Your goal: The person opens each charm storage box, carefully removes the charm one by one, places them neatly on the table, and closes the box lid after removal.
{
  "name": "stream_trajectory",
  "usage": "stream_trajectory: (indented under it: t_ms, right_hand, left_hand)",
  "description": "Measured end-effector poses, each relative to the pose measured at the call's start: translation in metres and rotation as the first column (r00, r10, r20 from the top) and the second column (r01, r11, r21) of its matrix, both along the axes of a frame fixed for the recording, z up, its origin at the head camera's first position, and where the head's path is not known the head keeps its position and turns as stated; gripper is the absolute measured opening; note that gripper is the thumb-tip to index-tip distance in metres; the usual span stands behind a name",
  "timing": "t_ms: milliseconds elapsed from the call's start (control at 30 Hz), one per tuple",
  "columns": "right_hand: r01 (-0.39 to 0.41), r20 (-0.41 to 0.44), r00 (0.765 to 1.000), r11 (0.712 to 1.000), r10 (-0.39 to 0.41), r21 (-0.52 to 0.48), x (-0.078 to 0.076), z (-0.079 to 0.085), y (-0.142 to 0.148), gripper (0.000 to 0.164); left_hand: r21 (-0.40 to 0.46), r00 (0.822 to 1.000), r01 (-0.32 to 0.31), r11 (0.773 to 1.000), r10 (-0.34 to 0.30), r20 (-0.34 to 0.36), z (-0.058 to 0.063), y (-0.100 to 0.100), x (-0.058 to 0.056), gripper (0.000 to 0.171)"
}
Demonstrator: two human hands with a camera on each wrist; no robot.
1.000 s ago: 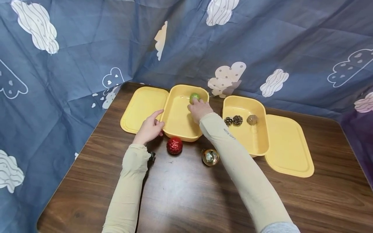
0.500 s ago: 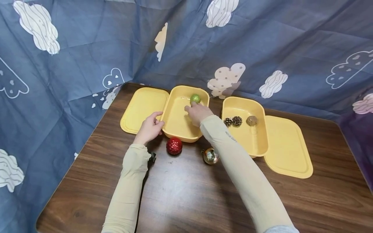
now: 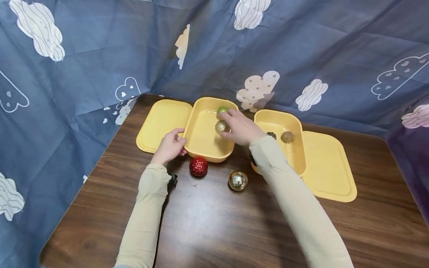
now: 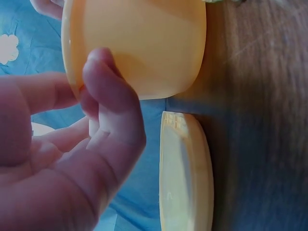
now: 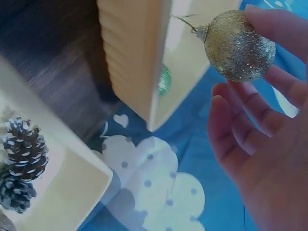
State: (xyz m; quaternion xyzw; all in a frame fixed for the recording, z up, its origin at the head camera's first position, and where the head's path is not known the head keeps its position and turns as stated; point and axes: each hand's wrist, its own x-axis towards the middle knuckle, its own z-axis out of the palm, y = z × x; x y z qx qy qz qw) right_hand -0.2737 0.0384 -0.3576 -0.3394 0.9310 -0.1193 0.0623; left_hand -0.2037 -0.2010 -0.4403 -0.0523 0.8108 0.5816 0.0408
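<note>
My right hand [image 3: 242, 128] pinches a gold glitter Christmas ball [image 3: 222, 127] between thumb and fingertips, over the left yellow container [image 3: 209, 158]. In the right wrist view the gold ball [image 5: 240, 45] shows its cap and wire loop, raised by the container's rim. A green glitter ball [image 3: 221, 111] lies inside that container at the back, partly behind my fingers. With thumb and fingers my left hand [image 3: 170, 147] pinches the container's left rim; the left wrist view shows this grip on the yellow wall [image 4: 144, 53] closely.
A red ball [image 3: 198, 166] and a shiny gold ball [image 3: 238, 181] sit on the table in front. The right container [image 3: 298, 158] holds pine cones [image 5: 25, 149] and a brown round object [image 3: 287, 137]. Yellow lids [image 3: 164, 124] lie at both sides. A cloud-patterned curtain hangs behind.
My right hand has lifted and shifted slightly right, and the gold glitter ball, hidden before, now shows in its fingers. My left hand stays at the rim.
</note>
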Motion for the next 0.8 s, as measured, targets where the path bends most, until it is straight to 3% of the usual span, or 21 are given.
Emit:
stream_trajectory:
  t_ms: [167,333,433,567,667,800]
  right_hand:
    - [0.000,-0.001,1.000,0.972,0.000,-0.236,0.021,0.003,0.023,0.058]
    - [0.061,0.016,0.998,0.891,-0.060,-0.450,0.045,-0.001,0.043,0.056]
    - [0.119,0.049,0.993,0.820,-0.111,-0.560,0.059,-0.007,0.053,0.056]
    - [0.210,0.134,0.978,0.698,-0.162,-0.685,0.077,-0.015,0.061,0.059]
    - [0.263,0.209,0.965,0.596,-0.159,-0.759,0.090,-0.021,0.067,0.058]
    - [0.305,0.274,0.952,0.481,-0.135,-0.822,0.105,-0.024,0.076,0.055]
  left_hand:
    - [0.017,1.000,0.000,1.000,0.000,0.005,0.001,-0.001,0.000,0.047]
    - [0.027,1.000,0.005,1.000,-0.005,0.011,0.001,-0.001,0.000,0.048]
    - [0.030,1.000,0.008,1.000,-0.009,0.008,0.000,0.000,-0.001,0.048]
    - [0.035,1.000,0.016,0.999,-0.016,0.004,-0.002,0.001,-0.001,0.048]
    - [0.033,1.000,0.014,0.999,-0.014,0.000,-0.002,0.000,0.000,0.047]
    - [0.029,1.000,0.003,1.000,-0.004,0.002,-0.002,-0.002,0.001,0.047]
